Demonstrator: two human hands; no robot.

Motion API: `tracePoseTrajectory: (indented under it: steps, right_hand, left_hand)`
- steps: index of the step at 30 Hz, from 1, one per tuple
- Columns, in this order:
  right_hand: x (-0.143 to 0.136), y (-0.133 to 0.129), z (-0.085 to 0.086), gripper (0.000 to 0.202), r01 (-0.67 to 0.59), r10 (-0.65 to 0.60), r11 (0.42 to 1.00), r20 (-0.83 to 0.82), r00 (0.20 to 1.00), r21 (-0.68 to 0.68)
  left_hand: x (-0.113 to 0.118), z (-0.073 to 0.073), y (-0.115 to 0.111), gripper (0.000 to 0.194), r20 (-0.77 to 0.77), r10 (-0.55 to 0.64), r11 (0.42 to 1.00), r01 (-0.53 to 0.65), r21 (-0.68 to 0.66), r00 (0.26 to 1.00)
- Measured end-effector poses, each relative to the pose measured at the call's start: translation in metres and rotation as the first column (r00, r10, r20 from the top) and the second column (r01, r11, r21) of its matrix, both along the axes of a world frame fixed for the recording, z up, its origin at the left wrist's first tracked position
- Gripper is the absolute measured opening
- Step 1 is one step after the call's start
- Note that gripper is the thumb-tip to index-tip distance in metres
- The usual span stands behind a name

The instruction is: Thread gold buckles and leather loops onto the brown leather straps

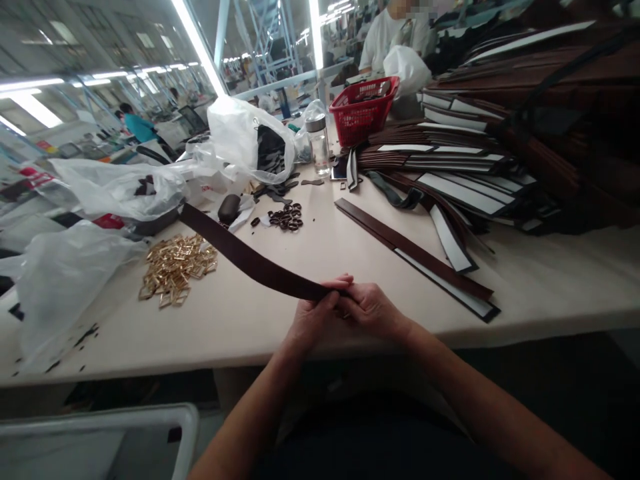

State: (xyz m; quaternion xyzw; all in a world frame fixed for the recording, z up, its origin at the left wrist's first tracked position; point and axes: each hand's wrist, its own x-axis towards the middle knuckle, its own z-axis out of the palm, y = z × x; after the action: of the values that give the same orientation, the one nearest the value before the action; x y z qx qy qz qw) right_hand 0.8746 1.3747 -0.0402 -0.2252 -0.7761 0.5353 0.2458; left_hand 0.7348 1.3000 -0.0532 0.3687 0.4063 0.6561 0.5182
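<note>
One dark brown strip slants up and left above the cream bench, its near end pinched in the grip of both the left hand and the right hand, which touch near the front edge. Gold-coloured buckles lie heaped at left, small dark loops farther back, stacked brown pieces at right beside a red basket. Beyond, bright ceiling tubes run through a wide, busy workshop.

red basket | clear lidded bottle, near basket | white tub, lower left
</note>
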Motion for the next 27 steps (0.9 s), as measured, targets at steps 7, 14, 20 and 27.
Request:
tracePoseTrajectory:
  steps: [7,14,20,27]
  right_hand:
    - [0.003,-0.003,0.005,0.036,-0.019,0.020,0.999,0.021,1.000,-0.030]
    - [0.000,0.003,0.005,0.033,-0.040,0.044,0.997,0.061,0.997,-0.072]
    - [0.000,0.004,0.000,0.036,-0.067,0.087,0.979,0.097,0.991,-0.191]
    - [0.001,-0.006,0.002,0.037,0.159,-0.139,0.981,0.175,0.975,-0.109]
  left_hand:
    - [-0.002,0.021,-0.007,0.042,-0.035,-0.169,0.981,0.165,-0.101,0.985]
    - [0.004,0.015,-0.005,0.045,0.142,0.091,0.985,-0.068,-0.157,0.986]
    - [-0.001,0.014,-0.017,0.034,0.185,0.161,0.972,-0.123,-0.199,0.969]
    - [-0.105,0.078,-0.085,0.037,0.009,0.511,0.858,-0.511,0.049,0.859]
